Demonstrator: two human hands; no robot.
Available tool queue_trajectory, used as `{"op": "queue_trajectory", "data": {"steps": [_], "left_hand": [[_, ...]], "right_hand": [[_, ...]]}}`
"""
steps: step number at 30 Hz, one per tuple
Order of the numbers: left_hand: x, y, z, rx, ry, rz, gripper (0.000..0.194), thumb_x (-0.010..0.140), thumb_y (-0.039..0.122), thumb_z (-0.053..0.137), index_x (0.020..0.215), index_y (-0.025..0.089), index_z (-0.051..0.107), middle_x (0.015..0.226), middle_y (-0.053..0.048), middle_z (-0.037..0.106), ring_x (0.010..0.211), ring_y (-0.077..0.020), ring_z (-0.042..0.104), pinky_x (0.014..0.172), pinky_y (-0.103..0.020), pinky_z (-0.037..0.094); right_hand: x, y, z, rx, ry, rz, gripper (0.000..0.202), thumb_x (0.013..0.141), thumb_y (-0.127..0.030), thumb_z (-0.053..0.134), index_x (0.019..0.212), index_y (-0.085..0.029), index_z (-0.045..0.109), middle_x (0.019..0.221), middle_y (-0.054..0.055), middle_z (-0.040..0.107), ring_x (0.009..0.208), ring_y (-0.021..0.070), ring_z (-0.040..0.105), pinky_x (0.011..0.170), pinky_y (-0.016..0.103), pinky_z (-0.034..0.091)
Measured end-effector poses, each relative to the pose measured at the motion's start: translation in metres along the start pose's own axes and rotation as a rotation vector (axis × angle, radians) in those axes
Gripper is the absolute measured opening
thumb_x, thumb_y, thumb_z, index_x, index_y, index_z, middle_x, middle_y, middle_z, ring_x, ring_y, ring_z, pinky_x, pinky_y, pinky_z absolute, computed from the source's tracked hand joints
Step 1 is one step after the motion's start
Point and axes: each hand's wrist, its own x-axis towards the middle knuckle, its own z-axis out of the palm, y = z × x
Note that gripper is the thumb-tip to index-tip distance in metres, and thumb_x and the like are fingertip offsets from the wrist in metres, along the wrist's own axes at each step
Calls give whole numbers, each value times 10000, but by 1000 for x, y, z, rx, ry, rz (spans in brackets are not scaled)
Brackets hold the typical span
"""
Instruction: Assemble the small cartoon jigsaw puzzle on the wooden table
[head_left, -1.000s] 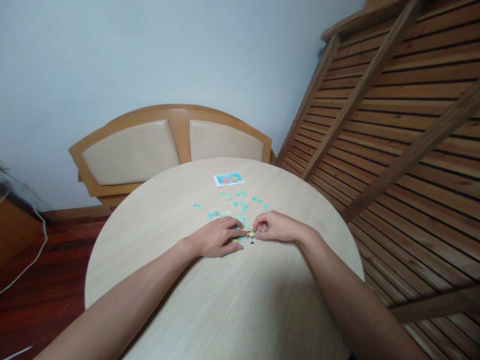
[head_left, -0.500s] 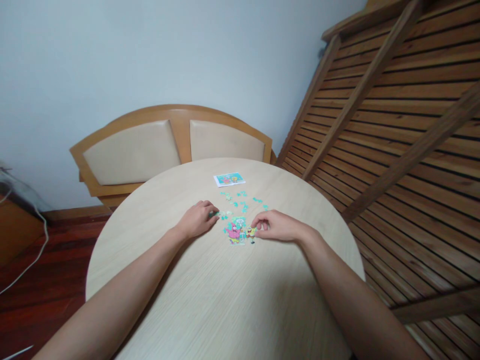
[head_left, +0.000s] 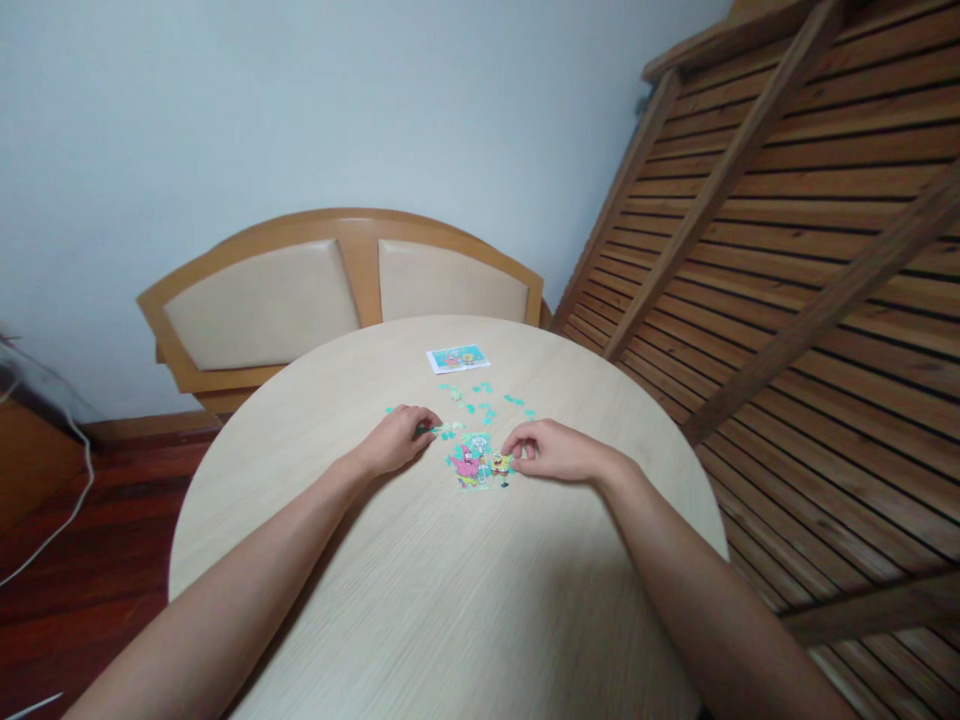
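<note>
The grip of the left hand [head_left: 395, 440] is bent inward, the thumb set a little away from the curled fingers, at the left edge of a small cluster of turquoise and pale pieces [head_left: 448, 433]. Whether a piece sits between these fingertips cannot be told. The grip of the right hand [head_left: 559, 450] is nearly drawn together: thumb and index finger lie close to each other at the right edge of a yellow figure section [head_left: 500, 463]. The fingertips appear to touch it; whether they pinch it or only rest on it cannot be determined.

The joined puzzle section [head_left: 471, 468] lies flat on the table [head_left: 420, 590], between the two hands, and bears a pink cartoon figure and a pale one on turquoise. The yellow figure section lies directly on its right side; whether the two interlock is unclear.

Loose puzzle pieces [head_left: 488, 412], mostly turquoise, are scattered beyond the section. Farther back lies a printed card [head_left: 457, 359] with a white edge, showing pink and yellow figures on turquoise. Any lettering on the card or pieces is too small to read.
</note>
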Motion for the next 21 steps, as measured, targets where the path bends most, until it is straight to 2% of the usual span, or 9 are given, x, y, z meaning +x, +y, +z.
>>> {"op": "queue_trajectory", "data": {"steps": [3,9,13,17,21], "left_hand": [[0,0,-2,0,-33,13,222,896,258,553,1008,161,719,973,-92,745,863,-209,668,822,-322,489],[-4,-4,-6,106,-44,-28,201,880,286,572,950,180,728,929,-98,744,855,-231,658,855,-358,466],[-5,-7,-5,111,-22,-31,178,859,298,578,913,183,702,950,-101,725,871,-227,643,863,-362,462],[-5,-5,-6,60,-34,-48,173,848,308,584,916,181,681,934,-87,725,859,-208,648,828,-324,467],[-5,1,-10,41,-44,-101,215,835,305,600,972,165,690,972,-104,739,886,-225,664,817,-325,479]], "right_hand": [[0,5,-1,-16,24,-2,287,754,-163,610,998,-156,759,838,40,721,720,150,602,659,249,437],[1,14,-3,-37,68,10,245,820,-205,589,993,-159,755,870,49,729,755,164,617,696,267,447],[1,14,-3,-45,80,-38,227,805,-275,680,994,-170,749,959,64,727,837,185,635,765,294,470],[2,11,-1,-48,40,-138,360,727,-370,808,1031,-188,742,1061,77,696,979,215,631,878,327,471],[5,8,4,-54,29,-178,347,747,-371,807,1032,-188,733,1068,76,678,995,216,626,908,334,471]]}}
